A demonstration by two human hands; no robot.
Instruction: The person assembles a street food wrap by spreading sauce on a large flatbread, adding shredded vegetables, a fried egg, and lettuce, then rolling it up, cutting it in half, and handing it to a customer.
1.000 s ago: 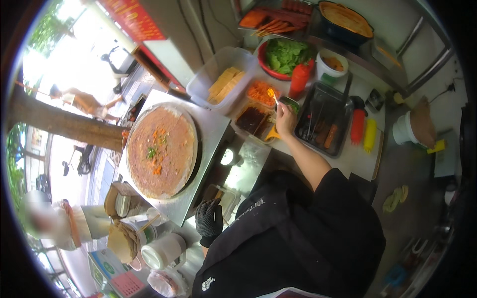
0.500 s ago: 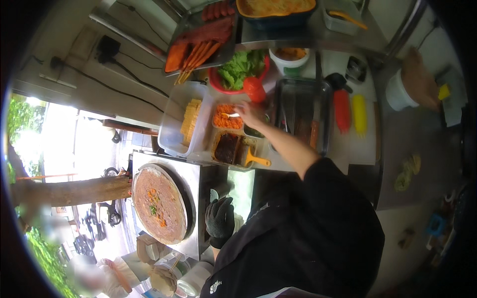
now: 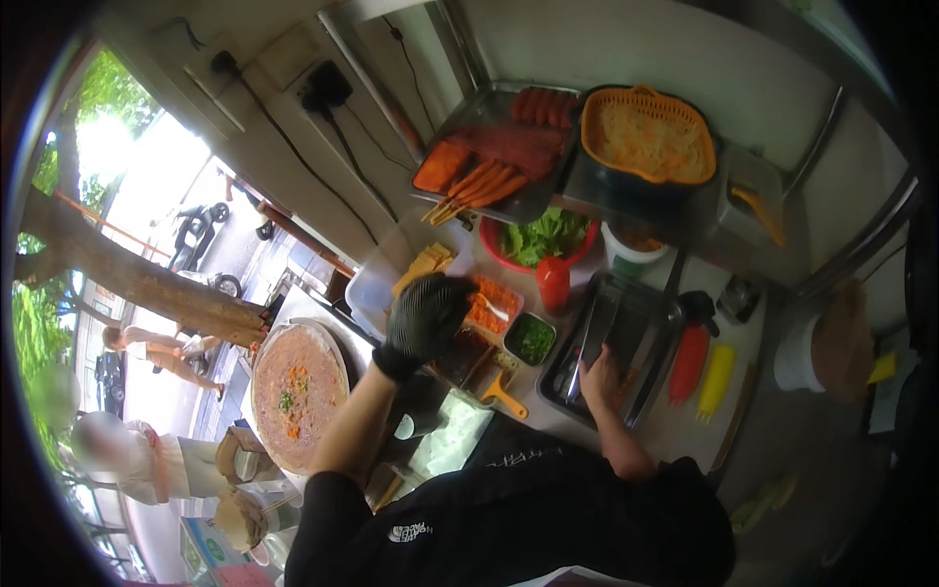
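My left hand [image 3: 423, 321], in a dark striped glove, hangs over the containers beside a clear plastic bin [image 3: 367, 305] with golden crisp sheets [image 3: 423, 266]. Its fingers are partly hidden and blurred. At the black tray [image 3: 562, 391], my bare right hand [image 3: 601, 380] has its fingers closed by a long shiny metal tool [image 3: 573, 376]; what exactly they grip is unclear. A large thin crepe [image 3: 284, 430] lies on the round griddle at the left, with orange bits and chopped greens down its middle. Diced orange filling [image 3: 496, 301] holds a white spoon [image 3: 495, 310].
Chopped greens [image 3: 534, 340] and a yellow-handled brush [image 3: 506, 399] are near the counter's front. Behind stand a red bowl of lettuce [image 3: 533, 235], a red bottle [image 3: 553, 286] and a sausage tray [image 3: 499, 147]. Red [image 3: 689, 364] and yellow [image 3: 717, 382] squeeze bottles lie right. A person [image 3: 147, 460] stands outside.
My gloved left hand has risen from beside the griddle to over the containers. My right hand has left the orange filling and moved right to the black tray. The view has turned.
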